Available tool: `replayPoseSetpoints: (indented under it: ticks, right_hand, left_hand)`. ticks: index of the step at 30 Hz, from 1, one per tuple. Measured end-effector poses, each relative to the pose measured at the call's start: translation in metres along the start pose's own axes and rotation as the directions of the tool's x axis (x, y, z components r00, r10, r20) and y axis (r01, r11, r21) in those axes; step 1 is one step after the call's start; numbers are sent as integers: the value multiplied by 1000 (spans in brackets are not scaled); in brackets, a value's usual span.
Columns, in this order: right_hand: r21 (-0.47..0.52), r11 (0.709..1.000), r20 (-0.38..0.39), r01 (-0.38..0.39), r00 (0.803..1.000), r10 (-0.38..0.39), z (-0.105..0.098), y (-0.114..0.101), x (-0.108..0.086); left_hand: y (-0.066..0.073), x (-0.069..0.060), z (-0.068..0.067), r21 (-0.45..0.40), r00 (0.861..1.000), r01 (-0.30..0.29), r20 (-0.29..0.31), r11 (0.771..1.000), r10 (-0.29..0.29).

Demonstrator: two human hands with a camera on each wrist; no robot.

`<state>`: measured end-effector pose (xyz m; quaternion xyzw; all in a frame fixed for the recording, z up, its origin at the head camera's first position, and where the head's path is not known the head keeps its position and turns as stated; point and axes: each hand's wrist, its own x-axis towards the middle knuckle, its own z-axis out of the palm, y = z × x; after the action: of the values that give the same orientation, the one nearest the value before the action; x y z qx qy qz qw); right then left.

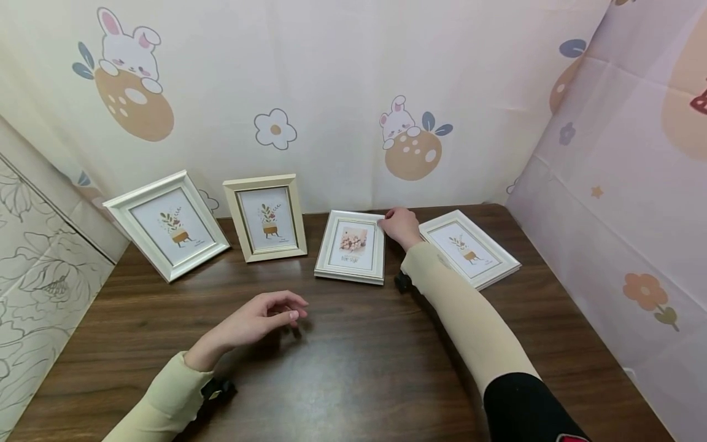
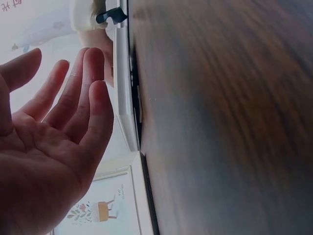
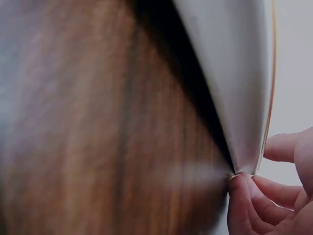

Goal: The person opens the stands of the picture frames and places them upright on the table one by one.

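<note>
Brown wood-grain counter (image 1: 342, 380), under all four frames. Left hand (image 1: 256, 316) nearer than pink-photo frame and to its left, holding nothing, fingers loosely bent, thumb apart. Pink-photo frame (image 1: 350, 247) itself: lying roughly flat, picture up. Right hand (image 1: 402, 227) at its far right corner, thumb and fingers pinching the rim. Likely best: pinch rim only, off the picture; move slowly; steady its near left edge with free hand; avoid bumping flat white frame (image 1: 499, 255) to its right or standing cream frame (image 1: 300, 227) to its left.
</note>
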<state>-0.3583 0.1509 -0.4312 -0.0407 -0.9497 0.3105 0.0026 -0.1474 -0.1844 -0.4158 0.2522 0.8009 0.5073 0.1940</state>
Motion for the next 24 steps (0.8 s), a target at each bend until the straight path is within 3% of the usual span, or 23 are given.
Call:
replayPoseSetpoints:
  ticks: [12, 24]
  right_hand:
    - [-59, 994, 64, -89, 994, 92, -1, -12, 1]
    - [-2, 991, 72, -135, 988, 135, -3, -22, 1]
  left_hand:
    - [-2, -3, 2, 22, 1000, 14, 19, 1000, -14]
    - [-1, -3, -4, 42, 999, 29, 33, 999, -30]
